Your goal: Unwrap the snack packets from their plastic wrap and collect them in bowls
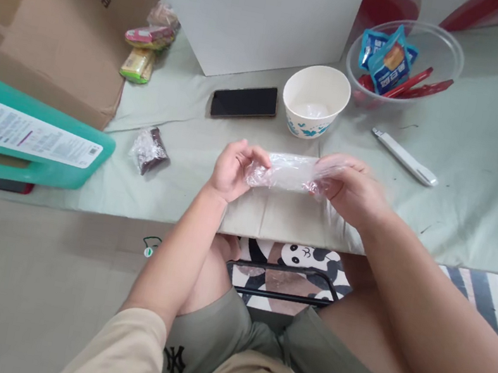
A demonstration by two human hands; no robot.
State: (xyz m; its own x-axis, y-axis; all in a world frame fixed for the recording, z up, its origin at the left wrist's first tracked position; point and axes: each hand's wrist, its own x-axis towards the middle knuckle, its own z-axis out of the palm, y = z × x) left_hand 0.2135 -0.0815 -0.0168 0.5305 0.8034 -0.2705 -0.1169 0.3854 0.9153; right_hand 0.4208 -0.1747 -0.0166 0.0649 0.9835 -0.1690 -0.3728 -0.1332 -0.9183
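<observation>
A clear plastic wrapper [291, 171] is stretched between my two hands, just above the near edge of the table. My left hand [235, 170] pinches its left end between thumb and fingers. On the other end, my right hand [357, 189] is closed, its fingertips partly hidden by the crumpled film. Whether anything lies inside the wrapper is hard to make out. Right behind it stands a white paper bowl [315, 98] with blue-green leaf prints. A black phone [244, 103] lies left of the bowl, and a white box cutter [404, 157] lies to the right.
A clear plastic bowl [456, 62] holds blue and red snack packets. A small bag with dark contents [154, 154] lies at left, near a green carton [37, 133]. Behind are a cardboard box [52, 17], wrapped snacks [146, 43] and a white box [269, 16].
</observation>
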